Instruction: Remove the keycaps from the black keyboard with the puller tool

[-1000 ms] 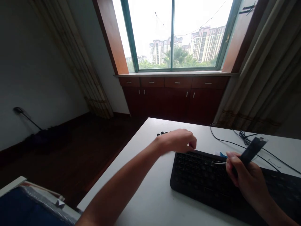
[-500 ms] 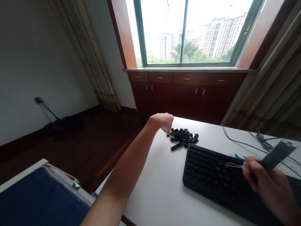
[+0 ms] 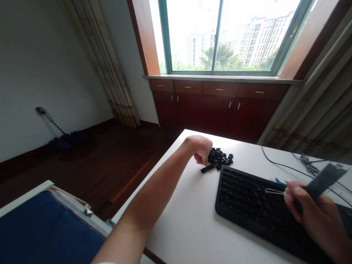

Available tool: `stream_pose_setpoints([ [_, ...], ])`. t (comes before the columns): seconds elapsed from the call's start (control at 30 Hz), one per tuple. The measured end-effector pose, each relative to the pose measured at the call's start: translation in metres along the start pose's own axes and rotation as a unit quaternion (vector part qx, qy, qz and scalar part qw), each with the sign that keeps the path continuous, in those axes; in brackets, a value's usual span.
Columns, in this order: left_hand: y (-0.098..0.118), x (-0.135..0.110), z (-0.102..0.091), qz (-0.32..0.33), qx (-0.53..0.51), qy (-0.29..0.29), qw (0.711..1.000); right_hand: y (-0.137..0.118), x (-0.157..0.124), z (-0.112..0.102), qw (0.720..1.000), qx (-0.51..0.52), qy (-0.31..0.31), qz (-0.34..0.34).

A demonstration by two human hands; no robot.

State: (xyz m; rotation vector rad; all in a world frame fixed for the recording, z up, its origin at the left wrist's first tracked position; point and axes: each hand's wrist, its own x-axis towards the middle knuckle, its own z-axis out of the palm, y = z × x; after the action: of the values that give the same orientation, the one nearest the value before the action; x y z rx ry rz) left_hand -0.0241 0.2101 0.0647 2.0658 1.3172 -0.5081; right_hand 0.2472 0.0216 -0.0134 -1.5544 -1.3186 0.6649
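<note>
My left hand point(image 3: 202, 149) is curled at the left side of a heap of black keycaps point(image 3: 221, 157), its fingertips down among them. Whether it holds a keycap is hidden. A long black keycap point(image 3: 210, 168) lies at the front of the heap. My right hand point(image 3: 308, 201) grips a wire keycap puller point(image 3: 275, 191) with a flat black handle, its wire loop reaching left above a black keyboard point(image 3: 247, 201). The keyboard lies on the white table point(image 3: 178, 205), just in front of the heap.
Black cables point(image 3: 305, 165) run across the far right of the table, and a small blue object point(image 3: 280, 181) lies just behind the keyboard. A blue zippered bag point(image 3: 46, 231) sits at lower left. Dark wooden cabinets point(image 3: 217, 110) stand beyond the table.
My left hand has moved right from the heap's left edge and now covers part of it. The right hand and puller stay nearly still. The view has shifted slightly.
</note>
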Motion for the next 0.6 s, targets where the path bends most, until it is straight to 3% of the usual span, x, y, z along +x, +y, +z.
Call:
stream_pose_setpoints([
  [0.23, 0.009, -0.014, -0.001, 0.018, 0.061, 0.049, 0.997, 0.004, 0.002, 0.001, 1.000, 0.007, 0.008, -0.016],
  [0.33, 0.017, -0.024, 0.000, 0.065, 0.099, 0.078, 0.990, 0.003, 0.003, 0.003, 1.000, 0.014, 0.008, -0.018],
  [0.43, 0.031, -0.025, 0.008, 0.159, 0.122, 0.115, 0.973, 0.001, 0.004, 0.003, 0.999, 0.037, 0.004, -0.022],
  [0.53, 0.053, -0.014, 0.026, 0.331, 0.122, 0.167, 0.921, 0.000, 0.009, 0.000, 0.997, 0.067, -0.037, -0.027],
  [0.6, 0.067, -0.003, 0.041, 0.380, 0.116, 0.159, 0.904, -0.001, 0.013, -0.004, 0.995, 0.072, -0.061, -0.018],
])
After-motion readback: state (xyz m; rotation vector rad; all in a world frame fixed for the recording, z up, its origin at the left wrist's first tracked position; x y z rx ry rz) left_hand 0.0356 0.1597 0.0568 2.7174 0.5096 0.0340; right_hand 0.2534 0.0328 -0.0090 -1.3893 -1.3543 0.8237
